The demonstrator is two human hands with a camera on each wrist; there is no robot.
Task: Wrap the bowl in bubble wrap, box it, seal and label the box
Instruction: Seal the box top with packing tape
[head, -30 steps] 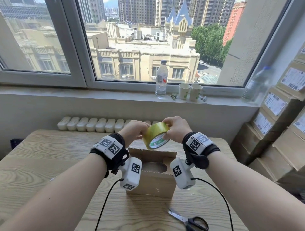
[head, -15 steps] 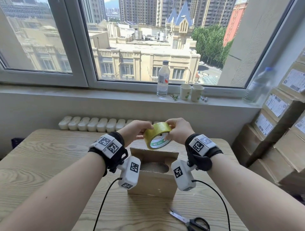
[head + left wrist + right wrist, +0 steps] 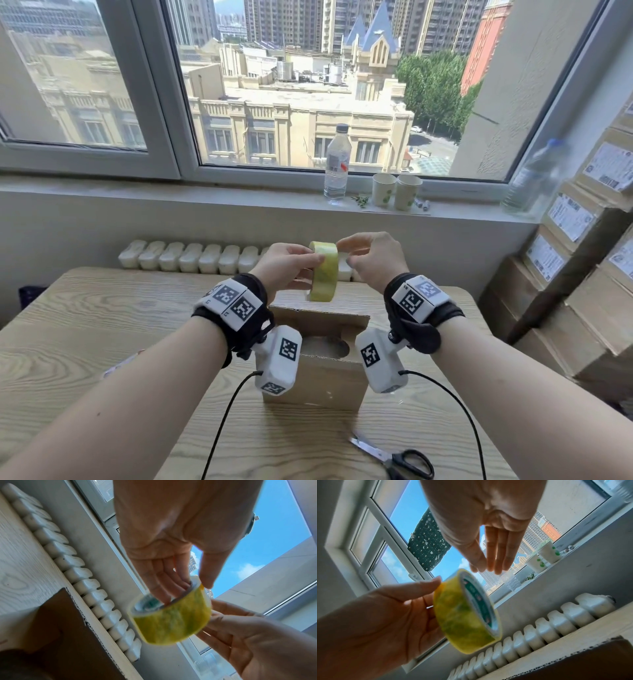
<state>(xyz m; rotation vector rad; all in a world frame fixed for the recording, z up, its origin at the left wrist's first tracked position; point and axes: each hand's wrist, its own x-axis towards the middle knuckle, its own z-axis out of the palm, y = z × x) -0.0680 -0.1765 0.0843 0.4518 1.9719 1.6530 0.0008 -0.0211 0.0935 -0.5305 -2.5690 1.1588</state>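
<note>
A yellow tape roll (image 3: 323,274) (image 3: 171,619) (image 3: 462,616) hangs edge-on above the open cardboard box (image 3: 318,373) on the wooden table (image 3: 102,325). My left hand (image 3: 291,263) (image 3: 187,586) grips the roll, with fingers inside the core and the thumb on the outer band. My right hand (image 3: 346,253) (image 3: 484,566) pinches thumb against straight fingers at the roll's upper rim. Inside the box a pale wrapped bundle (image 3: 325,346) shows, mostly hidden by the wrist cameras. One box flap (image 3: 318,315) stands up at the back.
Scissors (image 3: 397,459) lie on the table front right of the box. A small white slip (image 3: 120,366) peeks out beside my left forearm. Labelled cartons (image 3: 582,274) are stacked at the right. A bottle (image 3: 336,164) and paper cups (image 3: 394,190) stand on the sill, above a radiator (image 3: 191,257).
The roll has turned from showing its printed side to edge-on and has risen a little. Both hands stayed on it, and the right fingers moved to its top rim.
</note>
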